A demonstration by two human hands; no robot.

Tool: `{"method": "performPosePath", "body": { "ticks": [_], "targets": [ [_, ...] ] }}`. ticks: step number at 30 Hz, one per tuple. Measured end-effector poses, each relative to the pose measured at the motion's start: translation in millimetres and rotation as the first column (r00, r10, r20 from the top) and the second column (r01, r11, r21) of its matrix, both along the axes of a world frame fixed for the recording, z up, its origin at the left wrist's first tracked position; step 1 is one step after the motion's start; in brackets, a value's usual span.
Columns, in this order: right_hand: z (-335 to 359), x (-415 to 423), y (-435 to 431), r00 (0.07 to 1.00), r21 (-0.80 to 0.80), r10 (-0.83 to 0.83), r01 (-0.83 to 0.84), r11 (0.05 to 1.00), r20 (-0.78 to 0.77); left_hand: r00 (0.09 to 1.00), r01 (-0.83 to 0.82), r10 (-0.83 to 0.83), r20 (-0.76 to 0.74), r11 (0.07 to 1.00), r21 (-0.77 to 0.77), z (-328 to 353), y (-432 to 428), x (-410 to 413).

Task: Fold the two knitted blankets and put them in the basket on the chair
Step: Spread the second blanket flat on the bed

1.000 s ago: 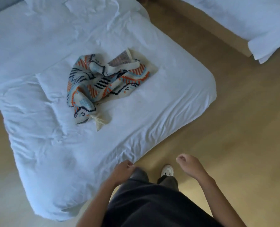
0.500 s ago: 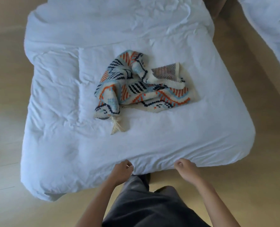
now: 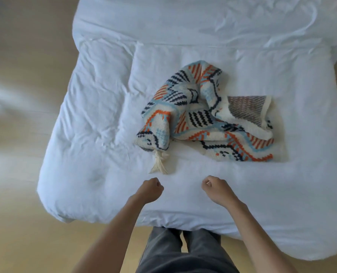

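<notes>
Blanket (image 3: 205,115): chunky knit, matt, nubbly; upturned corner shows finer-striped reverse. Tassel (image 3: 158,164): loose cream yarn, braided at top. Duvet (image 3: 96,119): white woven cloth, matt, soft, creased and puckered. Floor (image 3: 21,239): pale wood look, smooth, faint sheen. Trousers (image 3: 183,255): grey cloth, matt, smooth. Left hand (image 3: 149,190), right hand (image 3: 216,189): bare skin.
</notes>
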State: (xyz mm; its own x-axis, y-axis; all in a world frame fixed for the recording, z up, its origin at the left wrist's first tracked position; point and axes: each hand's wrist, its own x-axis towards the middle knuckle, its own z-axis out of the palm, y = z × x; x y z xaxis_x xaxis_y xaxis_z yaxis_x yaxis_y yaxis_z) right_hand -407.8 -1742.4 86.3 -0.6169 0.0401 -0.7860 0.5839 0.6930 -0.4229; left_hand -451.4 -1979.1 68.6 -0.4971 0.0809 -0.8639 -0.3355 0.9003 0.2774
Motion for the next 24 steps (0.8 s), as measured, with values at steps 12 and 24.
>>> {"method": "performPosePath", "body": {
  "ticks": [12, 24],
  "targets": [
    [-64.7, -120.8, -88.9, 0.822, 0.167, 0.379, -0.34, 0.925, -0.426, 0.956, -0.185, 0.163, -0.244, 0.98, -0.07, -67.0, -25.1, -93.8],
    [-132.6, -149.9, -185.0, 0.788, 0.307, 0.251, -0.084, 0.948, -0.563, 0.779, -0.145, 0.187, -0.598, 0.982, 0.118, -122.7, -79.9, -171.0]
  ]
}}
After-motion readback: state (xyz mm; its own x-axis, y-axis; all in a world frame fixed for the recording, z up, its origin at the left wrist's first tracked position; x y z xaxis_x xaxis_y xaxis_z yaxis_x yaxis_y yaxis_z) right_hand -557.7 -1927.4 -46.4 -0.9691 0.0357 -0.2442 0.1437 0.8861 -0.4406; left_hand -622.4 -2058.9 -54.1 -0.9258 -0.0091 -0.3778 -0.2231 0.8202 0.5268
